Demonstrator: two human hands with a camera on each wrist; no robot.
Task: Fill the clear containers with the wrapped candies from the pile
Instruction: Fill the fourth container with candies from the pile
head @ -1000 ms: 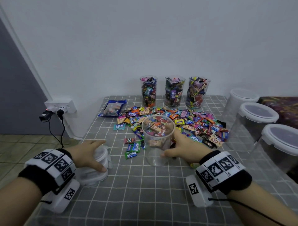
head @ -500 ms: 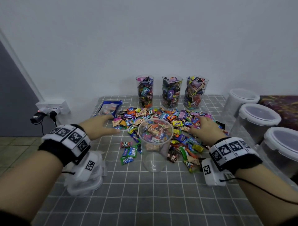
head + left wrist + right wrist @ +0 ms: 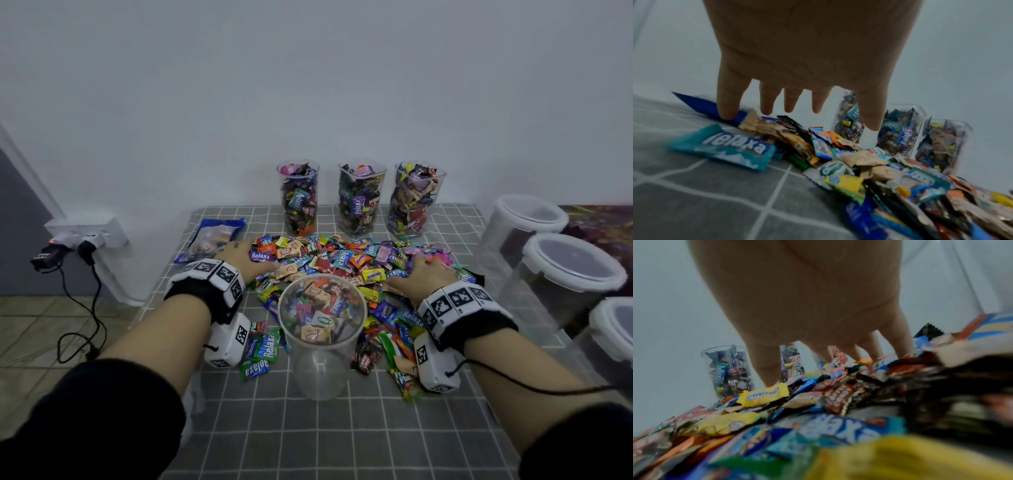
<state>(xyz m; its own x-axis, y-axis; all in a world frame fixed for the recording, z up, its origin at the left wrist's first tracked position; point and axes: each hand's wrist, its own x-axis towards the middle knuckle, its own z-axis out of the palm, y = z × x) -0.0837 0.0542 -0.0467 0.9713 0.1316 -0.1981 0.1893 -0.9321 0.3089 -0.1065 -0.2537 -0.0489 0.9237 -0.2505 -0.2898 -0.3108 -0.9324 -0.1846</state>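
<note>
Left hand [image 3: 245, 257] fingertips: hidden in the head view, sunk among the candy pile [image 3: 342, 260] at its 9 o'clock edge.
Right hand [image 3: 419, 279] fingertips: buried in wrappers at the pile's 3 o'clock side; contact unclear.
Right wrist view, foreground: wrappers at 6 o'clock smear into yellow and blue blur, print unreadable.
Lidded tubs [image 3: 572, 270]: the nearest one, at 3 o'clock, is cut by the picture's edge.
Blue bag [image 3: 219, 236]: its near corner hides behind the left wrist; contents too dim to tell.
Empty container [image 3: 322, 342]: candies behind it distort through its wall.
Left wrist view, palm: cut off at 12 o'clock.
</note>
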